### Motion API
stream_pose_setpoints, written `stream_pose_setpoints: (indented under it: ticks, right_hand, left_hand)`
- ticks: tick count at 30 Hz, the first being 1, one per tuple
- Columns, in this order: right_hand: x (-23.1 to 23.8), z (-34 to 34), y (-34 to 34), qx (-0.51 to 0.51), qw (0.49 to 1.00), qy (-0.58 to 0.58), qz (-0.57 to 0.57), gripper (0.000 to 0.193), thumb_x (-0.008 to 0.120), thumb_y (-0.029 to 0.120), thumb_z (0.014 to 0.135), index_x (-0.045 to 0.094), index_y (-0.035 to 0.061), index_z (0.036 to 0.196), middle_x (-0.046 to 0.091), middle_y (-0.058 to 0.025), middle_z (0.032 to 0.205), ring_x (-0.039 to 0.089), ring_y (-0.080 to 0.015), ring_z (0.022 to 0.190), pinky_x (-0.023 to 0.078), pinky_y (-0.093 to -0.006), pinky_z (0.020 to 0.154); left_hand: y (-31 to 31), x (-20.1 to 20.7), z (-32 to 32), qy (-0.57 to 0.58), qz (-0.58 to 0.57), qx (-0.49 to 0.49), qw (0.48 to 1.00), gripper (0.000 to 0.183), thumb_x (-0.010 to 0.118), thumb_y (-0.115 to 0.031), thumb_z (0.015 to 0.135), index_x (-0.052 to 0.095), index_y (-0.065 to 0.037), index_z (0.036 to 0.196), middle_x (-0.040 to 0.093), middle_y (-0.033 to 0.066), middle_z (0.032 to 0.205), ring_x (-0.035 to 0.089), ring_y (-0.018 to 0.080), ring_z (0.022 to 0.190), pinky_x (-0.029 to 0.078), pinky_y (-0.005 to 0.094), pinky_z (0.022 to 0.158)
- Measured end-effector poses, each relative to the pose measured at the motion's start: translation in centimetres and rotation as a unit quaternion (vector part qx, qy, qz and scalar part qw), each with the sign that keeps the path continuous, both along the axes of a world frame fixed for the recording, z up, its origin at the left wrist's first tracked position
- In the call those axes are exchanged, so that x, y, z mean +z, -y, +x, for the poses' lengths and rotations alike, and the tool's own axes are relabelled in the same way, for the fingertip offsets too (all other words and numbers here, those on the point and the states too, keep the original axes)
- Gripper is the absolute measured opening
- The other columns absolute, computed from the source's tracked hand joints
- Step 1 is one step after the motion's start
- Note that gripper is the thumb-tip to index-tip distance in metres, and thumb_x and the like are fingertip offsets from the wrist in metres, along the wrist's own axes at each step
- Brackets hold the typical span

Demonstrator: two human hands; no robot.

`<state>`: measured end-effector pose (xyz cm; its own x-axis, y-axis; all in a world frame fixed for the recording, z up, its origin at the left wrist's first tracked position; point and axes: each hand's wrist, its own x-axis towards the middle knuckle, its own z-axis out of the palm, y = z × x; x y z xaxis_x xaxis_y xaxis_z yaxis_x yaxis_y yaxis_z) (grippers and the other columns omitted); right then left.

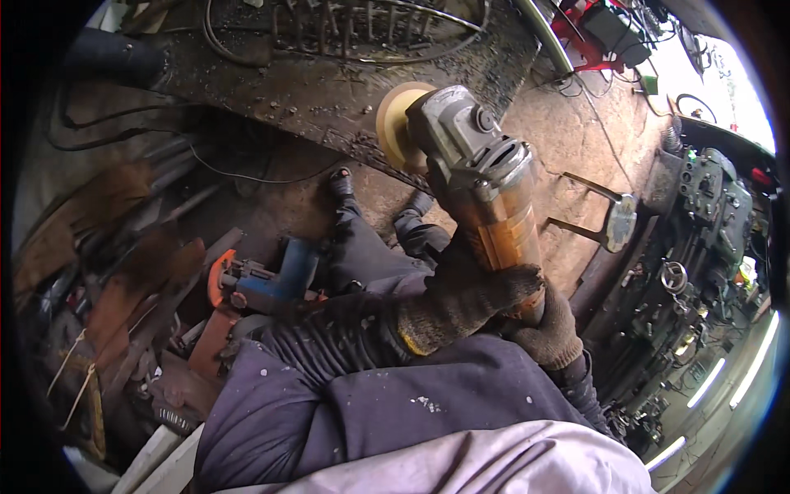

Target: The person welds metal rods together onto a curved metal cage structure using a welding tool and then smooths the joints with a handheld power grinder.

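An angle grinder (pixel 494 198) with a grey metal head and a worn orange body is held up in front of me. Its pale yellow disc (pixel 399 123) appears over the near edge of a dark metal table; I cannot tell whether they touch. My left hand (pixel 469 305), in a brown knit glove, reaches across and is closed round the lower body. Farther right, my right hand (pixel 553 333), gloved alike, grips the rear end. Parts of the fingers of both hands are hidden behind the tool.
The dirty metal table (pixel 321 103) bears a round metal frame with upright rods (pixel 362 33). To the left, a blue and orange tool (pixel 271 276) lies among scrap metal. A metal stool (pixel 619 222) and dark machinery (pixel 712 206) stand at right. Cables cross the floor.
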<state>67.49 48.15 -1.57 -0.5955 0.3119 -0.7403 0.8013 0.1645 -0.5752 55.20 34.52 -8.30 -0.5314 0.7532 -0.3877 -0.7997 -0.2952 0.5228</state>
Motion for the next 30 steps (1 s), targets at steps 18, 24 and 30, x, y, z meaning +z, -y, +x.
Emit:
stream_pose_setpoints:
  ticks: [18,24,30]
  right_hand:
    - [-1.4,4.2,-8.3,-0.03,0.982,-0.161,-0.095,0.091,0.087,0.009,0.066,0.044,0.0019,0.147,0.065,-0.0146,0.13,0.064,-0.0232,0.119,0.051,-0.0378,0.101]
    - [1.4,-0.4,-9.6,0.078,0.987,-0.139,0.002,0.085,0.082,0.014,0.07,0.046,0.0013,0.146,0.067,-0.0162,0.127,0.065,-0.0241,0.117,0.052,-0.0373,0.098]
    - [0.9,-3.0,-11.8,0.101,0.981,-0.16,0.035,0.086,0.085,0.022,0.073,0.046,-0.0005,0.146,0.066,-0.0171,0.126,0.064,-0.0244,0.117,0.051,-0.0382,0.099]
  left_hand:
    - [-7.0,6.0,1.9,-0.125,-0.162,-0.091,0.975,0.059,0.087,-0.016,0.079,0.057,-0.003,0.128,0.069,0.0088,0.114,0.068,0.0193,0.104,0.056,0.0341,0.092]
    - [-8.9,3.7,0.5,-0.187,-0.074,0.051,0.978,0.055,0.085,-0.02,0.081,0.058,-0.001,0.125,0.07,0.0108,0.115,0.069,0.0208,0.105,0.056,0.0346,0.092]
    - [-10.5,4.1,-2.4,-0.153,-0.053,0.073,0.984,0.068,0.089,-0.023,0.078,0.048,-0.004,0.128,0.063,0.0051,0.108,0.065,0.0157,0.095,0.056,0.0321,0.083]
